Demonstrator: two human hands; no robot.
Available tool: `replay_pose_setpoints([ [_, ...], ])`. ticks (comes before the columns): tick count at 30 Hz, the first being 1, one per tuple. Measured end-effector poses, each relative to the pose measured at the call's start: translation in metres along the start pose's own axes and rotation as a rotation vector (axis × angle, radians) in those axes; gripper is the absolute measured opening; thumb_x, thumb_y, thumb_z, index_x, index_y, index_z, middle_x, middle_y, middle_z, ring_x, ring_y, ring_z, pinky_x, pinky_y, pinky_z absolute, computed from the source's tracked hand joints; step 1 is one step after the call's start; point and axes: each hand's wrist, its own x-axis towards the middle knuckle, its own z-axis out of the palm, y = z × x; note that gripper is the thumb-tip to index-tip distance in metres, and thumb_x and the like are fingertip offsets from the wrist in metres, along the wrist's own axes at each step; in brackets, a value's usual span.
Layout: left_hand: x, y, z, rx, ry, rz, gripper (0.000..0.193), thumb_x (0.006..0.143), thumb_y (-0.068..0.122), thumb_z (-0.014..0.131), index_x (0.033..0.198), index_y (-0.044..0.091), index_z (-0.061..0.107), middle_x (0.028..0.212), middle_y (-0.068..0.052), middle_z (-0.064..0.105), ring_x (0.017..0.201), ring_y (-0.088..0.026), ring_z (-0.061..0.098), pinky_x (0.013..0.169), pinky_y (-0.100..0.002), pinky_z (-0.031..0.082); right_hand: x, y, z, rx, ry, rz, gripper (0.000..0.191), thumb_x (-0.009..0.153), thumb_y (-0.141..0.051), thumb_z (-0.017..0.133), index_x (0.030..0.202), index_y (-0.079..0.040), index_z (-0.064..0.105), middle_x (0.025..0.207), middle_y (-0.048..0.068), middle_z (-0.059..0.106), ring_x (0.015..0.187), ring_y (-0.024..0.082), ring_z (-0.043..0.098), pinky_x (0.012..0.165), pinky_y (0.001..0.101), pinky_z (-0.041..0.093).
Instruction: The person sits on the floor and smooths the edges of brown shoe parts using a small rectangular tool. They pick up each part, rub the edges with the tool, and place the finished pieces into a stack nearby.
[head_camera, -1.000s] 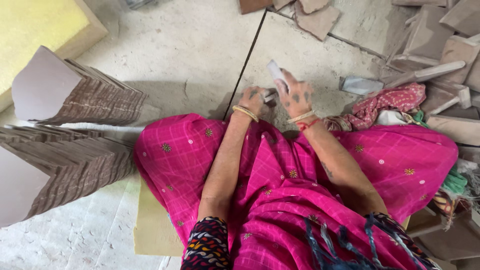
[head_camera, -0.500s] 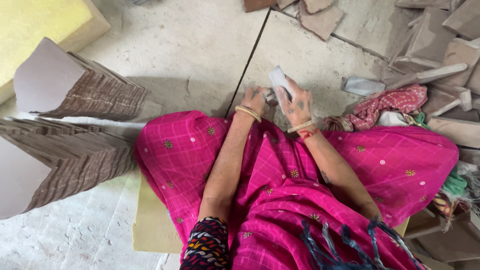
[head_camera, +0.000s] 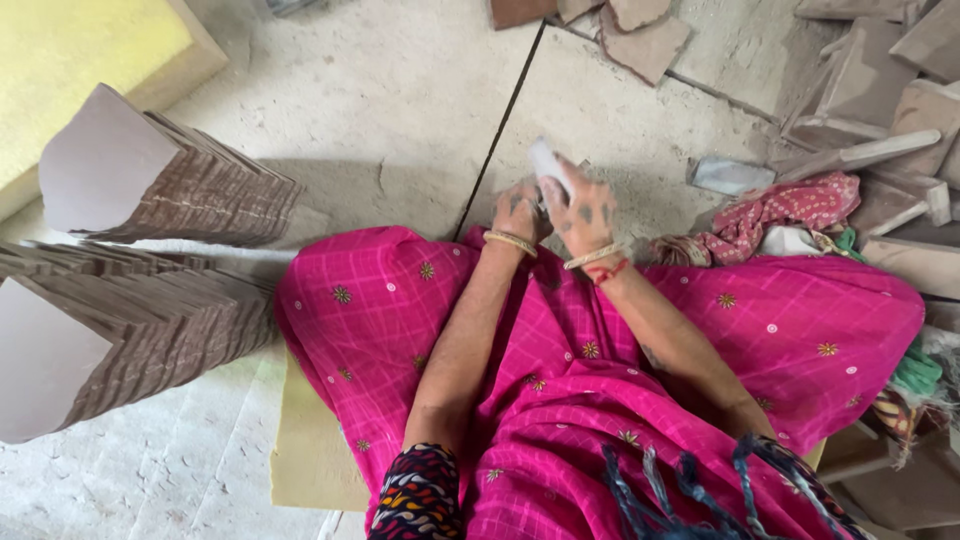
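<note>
My right hand (head_camera: 585, 208) grips a small pale flat piece (head_camera: 546, 162) that sticks up and to the left from the fingers, blurred by motion. Close beside it, my left hand (head_camera: 518, 210) is curled with fingers bent near the lower end of that piece; whether it holds something is hidden. Both hands hover just past my knees, above the concrete floor (head_camera: 400, 110). Bangles circle both wrists. A bright pink patterned cloth (head_camera: 560, 380) covers my lap.
Two stacks of folded brown cardboard pieces stand at the left (head_camera: 170, 190) (head_camera: 120, 330). A yellow foam block (head_camera: 80, 60) lies at the top left. Loose cardboard pieces (head_camera: 880, 90), a red patterned cloth (head_camera: 780, 215) and a small grey object (head_camera: 730, 175) lie at the right.
Both hands have stayed together in front of my knees; the pale piece in my right hand has tilted and shifted slightly, and the view has drifted a little.
</note>
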Motion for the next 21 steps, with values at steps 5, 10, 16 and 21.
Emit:
replay_pose_setpoints([
  [5, -0.008, 0.023, -0.018, -0.119, -0.095, -0.164, 0.039, 0.087, 0.027, 0.069, 0.125, 0.021, 0.069, 0.102, -0.015, 0.076, 0.095, -0.040, 0.071, 0.084, -0.052, 0.057, 0.006, 0.014, -0.004, -0.132, -0.200, 0.388, 0.043, 0.108, -0.033, 0.060, 0.139, -0.004, 0.064, 0.083, 0.022, 0.076, 0.054, 0.023, 0.071, 0.044, 0.0329, 0.057],
  [10, -0.013, 0.043, -0.032, -0.135, -0.064, -0.199, 0.023, 0.086, 0.026, 0.072, 0.108, 0.018, 0.073, 0.097, -0.014, 0.076, 0.091, -0.038, 0.073, 0.084, -0.051, 0.058, 0.007, 0.019, -0.019, -0.292, -0.091, 0.063, 0.034, 0.106, -0.040, 0.056, 0.130, -0.020, 0.069, 0.078, 0.015, 0.075, 0.046, 0.021, 0.063, 0.054, 0.0449, 0.054],
  [16, -0.015, 0.033, -0.005, -0.142, -0.004, -0.187, 0.049, 0.080, 0.015, 0.069, 0.129, 0.017, 0.069, 0.094, -0.019, 0.075, 0.088, -0.041, 0.071, 0.078, -0.053, 0.057, 0.004, 0.014, -0.017, -0.224, -0.081, 0.130, 0.041, 0.108, -0.041, 0.061, 0.140, -0.016, 0.066, 0.067, 0.016, 0.070, 0.049, 0.026, 0.065, 0.051, 0.0427, 0.053],
  [21, -0.031, 0.021, 0.025, -0.027, 0.344, -0.006, 0.043, 0.077, 0.022, 0.076, 0.117, 0.010, 0.069, 0.104, -0.021, 0.073, 0.099, -0.041, 0.066, 0.088, -0.052, 0.053, 0.020, 0.036, -0.017, -0.443, -0.080, 0.080, 0.042, 0.100, -0.039, 0.066, 0.136, -0.017, 0.070, 0.067, 0.014, 0.071, 0.052, 0.031, 0.066, 0.056, 0.0472, 0.054],
])
